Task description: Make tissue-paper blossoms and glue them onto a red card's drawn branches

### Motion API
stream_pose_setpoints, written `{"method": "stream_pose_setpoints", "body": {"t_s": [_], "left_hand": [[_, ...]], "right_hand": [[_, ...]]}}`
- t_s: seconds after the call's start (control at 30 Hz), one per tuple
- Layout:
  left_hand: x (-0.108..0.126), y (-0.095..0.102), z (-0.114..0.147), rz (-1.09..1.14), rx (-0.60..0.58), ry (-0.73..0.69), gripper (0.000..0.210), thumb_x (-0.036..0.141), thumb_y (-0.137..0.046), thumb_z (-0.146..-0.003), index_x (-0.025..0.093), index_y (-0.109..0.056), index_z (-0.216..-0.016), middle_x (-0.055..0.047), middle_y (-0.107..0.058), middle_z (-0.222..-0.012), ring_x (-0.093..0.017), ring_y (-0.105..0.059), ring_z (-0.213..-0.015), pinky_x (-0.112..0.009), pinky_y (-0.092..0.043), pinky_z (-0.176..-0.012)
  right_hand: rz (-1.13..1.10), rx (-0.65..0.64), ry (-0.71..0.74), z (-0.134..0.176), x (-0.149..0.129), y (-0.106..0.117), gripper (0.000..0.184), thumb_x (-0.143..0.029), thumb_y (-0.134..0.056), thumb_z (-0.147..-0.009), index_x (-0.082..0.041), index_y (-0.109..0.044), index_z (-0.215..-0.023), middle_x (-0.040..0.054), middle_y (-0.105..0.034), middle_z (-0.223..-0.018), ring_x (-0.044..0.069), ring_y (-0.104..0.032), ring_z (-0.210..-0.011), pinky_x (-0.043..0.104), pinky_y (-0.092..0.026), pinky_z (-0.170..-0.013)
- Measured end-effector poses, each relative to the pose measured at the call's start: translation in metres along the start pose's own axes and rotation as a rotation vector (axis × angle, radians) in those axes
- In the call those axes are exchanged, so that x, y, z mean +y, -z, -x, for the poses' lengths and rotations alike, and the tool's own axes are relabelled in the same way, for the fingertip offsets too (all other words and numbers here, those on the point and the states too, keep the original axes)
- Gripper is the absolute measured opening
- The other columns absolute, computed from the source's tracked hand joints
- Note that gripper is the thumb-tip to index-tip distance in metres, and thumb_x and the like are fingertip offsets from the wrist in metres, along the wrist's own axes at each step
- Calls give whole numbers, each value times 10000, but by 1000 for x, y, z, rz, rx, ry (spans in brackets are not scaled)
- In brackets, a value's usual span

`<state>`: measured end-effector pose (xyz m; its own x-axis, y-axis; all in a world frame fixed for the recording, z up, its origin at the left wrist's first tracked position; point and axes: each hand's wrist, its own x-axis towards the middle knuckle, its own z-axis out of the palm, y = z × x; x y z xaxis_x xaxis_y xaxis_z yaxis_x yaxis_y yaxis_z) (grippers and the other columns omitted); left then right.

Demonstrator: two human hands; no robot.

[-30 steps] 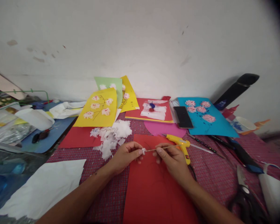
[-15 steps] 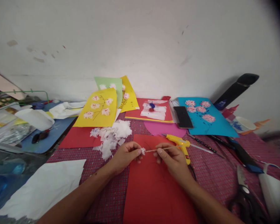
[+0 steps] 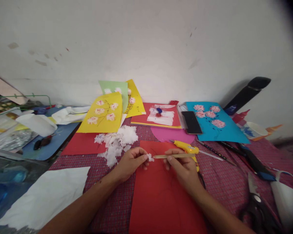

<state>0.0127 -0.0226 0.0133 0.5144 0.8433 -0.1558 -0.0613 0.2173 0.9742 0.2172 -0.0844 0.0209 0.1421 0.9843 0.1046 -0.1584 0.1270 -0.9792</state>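
Observation:
Between thumb and fingers, my left hand [image 3: 135, 162] pinches a small crumpled piece of white tissue paper [image 3: 150, 157]. My right hand [image 3: 182, 165] grips a flat wooden stick [image 3: 172, 156], whose left tip points at the tissue and is close to it; whether they touch I cannot tell. Both hands are above a red sheet of paper [image 3: 158, 201] with faint dark lines on it. Just behind my right hand lies a yellow glue gun [image 3: 187, 146], partly hidden by the fingers. A heap of torn white tissue [image 3: 119, 139] lies beyond my left hand.
Flower pictures on yellow paper [image 3: 104, 112] and blue paper [image 3: 217, 125] stand at the back. A black phone [image 3: 191, 122] rests by the blue one. Scissors [image 3: 257, 204] lie at right, a white sheet [image 3: 48, 195] at left, a dark bottle [image 3: 246, 96] against the wall.
The wooden stick has turned in my right hand, so its broad side now shows, and its tip has drawn slightly right of the tissue. My left hand stays nearly still.

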Motion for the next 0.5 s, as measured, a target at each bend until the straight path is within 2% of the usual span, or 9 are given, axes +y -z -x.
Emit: {"method": "stream_pose_setpoints", "body": {"t_s": [0.23, 0.5], "left_hand": [[2, 0, 0, -8, 2, 19, 232, 359, -668, -845, 134, -613, -859, -21, -646, -754, -117, -599, -625, -257, -498, -618], [6, -3, 1, -1, 14, 23, 211, 335, -677, -832, 136, -606, -845, -21, -667, -783, -108, -598, -599, -255, -489, -611]], "right_hand": [[9, -3, 19, 0, -4, -1, 121, -300, -651, -881, -204, -675, -951, 4, -663, -725, 116, -584, -584, 252, -474, -573], [83, -57, 70, 3, -8, -2, 107, -286, -647, -892, -219, -715, -938, 17, -704, -792, 106, -592, -583, 235, -477, -555]]}}
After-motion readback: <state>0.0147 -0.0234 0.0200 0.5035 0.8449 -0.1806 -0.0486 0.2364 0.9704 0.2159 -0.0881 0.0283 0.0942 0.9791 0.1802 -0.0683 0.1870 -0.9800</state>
